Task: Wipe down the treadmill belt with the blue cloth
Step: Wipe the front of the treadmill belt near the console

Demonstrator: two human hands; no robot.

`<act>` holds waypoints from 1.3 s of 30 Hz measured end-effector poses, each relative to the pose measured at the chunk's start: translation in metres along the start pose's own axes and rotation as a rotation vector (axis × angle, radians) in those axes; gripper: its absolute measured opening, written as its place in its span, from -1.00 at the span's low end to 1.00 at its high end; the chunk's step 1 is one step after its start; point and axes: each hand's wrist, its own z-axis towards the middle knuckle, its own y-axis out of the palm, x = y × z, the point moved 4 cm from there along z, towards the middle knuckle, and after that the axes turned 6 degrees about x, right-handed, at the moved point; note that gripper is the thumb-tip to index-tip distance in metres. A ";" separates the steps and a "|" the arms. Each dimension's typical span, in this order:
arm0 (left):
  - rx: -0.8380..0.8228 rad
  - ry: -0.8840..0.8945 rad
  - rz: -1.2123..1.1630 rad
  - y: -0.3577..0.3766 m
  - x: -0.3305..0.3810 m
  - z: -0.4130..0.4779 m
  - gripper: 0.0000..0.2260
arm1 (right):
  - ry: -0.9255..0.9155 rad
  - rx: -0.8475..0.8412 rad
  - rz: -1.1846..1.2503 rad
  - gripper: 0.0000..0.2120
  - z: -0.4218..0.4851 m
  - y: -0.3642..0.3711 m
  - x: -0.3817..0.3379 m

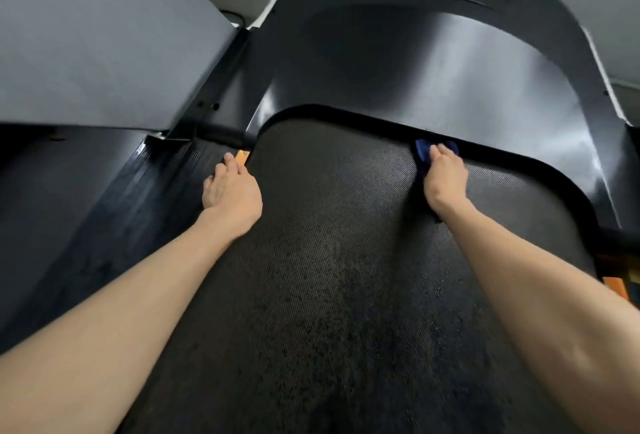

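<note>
Where both bare forearms reach forward over the black dimple-textured treadmill belt, the left hand lies flat at the belt's left edge, fingers loosely extended, holding nothing, its fingertips beside a small orange tab. The right hand presses the dark blue cloth onto the belt's far end, fingers stretched over it. The cloth lies against the gap under the glossy black motor cover.
</note>
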 end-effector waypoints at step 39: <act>0.032 0.068 -0.134 0.005 -0.013 -0.010 -0.34 | -0.004 0.061 0.148 -0.64 -0.080 -0.008 -0.002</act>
